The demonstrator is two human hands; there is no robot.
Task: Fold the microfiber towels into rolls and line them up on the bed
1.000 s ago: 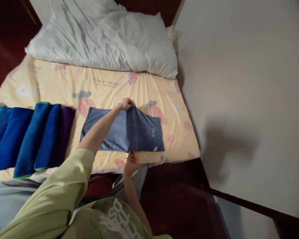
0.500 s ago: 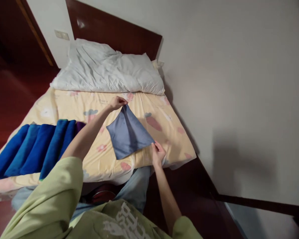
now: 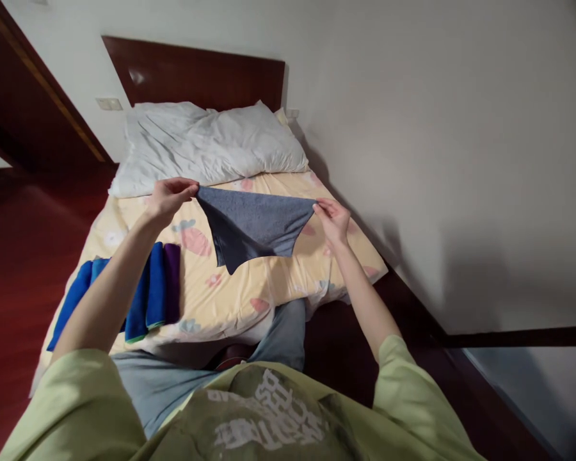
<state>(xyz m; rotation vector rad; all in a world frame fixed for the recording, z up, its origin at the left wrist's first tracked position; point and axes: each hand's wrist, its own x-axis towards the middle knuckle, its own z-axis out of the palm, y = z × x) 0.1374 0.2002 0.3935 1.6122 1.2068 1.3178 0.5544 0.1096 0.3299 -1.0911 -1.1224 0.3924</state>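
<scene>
A grey-blue cloth is stretched between my two hands above the bed, its top edge nearly level and its lower part hanging in folds. My left hand pinches the upper left corner. At the upper right corner, my right hand has its fingers closed on the fabric. Left of the cloth, several rolled or folded towels in blue and purple lie side by side on the bed, partly hidden behind my left forearm.
The bed has a yellow sheet with a carrot and flower print. White pillows or bedding lie against the dark wooden headboard. A bare wall stands close on the right, and dark red floor shows on the left.
Both hands have moved apart and my right hand has risen, pulling the cloth from a slanted hang into a level top edge. The camera view has shifted too.
</scene>
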